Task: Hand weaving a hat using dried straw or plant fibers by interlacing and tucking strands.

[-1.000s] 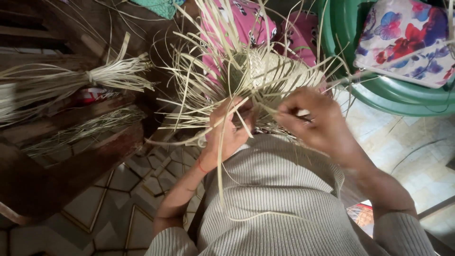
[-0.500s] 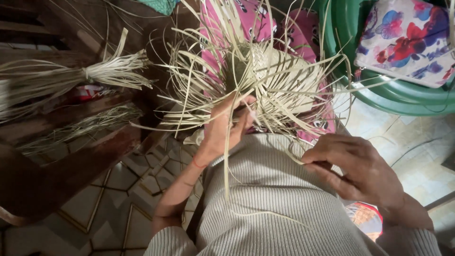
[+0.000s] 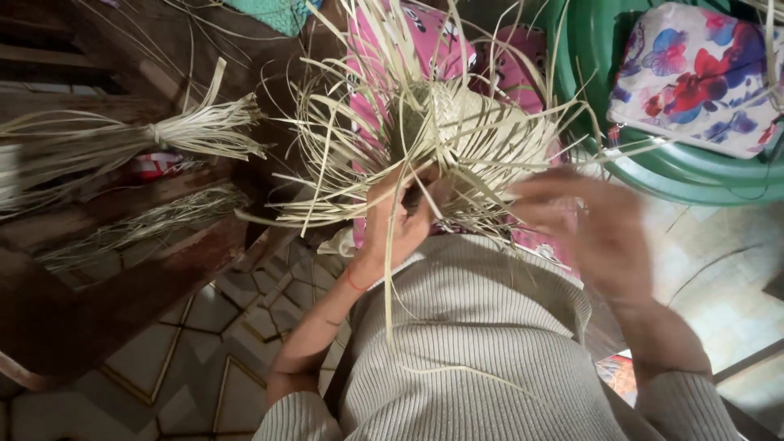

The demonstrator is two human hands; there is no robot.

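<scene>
the left hand has its fingers curled tight around thin pale straw strips at the near edge of the half-woven straw piece, which sits on the lap over pink patterned cloth. the weave is a tight, domed lattice in the middle, with long, flat, stiff strips fanning out loose on every side. the right hand is just right of the weave, smeared by motion, so i cannot tell how far its fingers are spread or whether it has a strip. half a second ago it lay lower, near the ribbed grey sweater; now it is up beside the straw. far left, a tied bundle of straw lies on dark wood, its ends cut off by the edge. far right, a flowered bag sits in a green plastic tub, partly out of view.
</scene>
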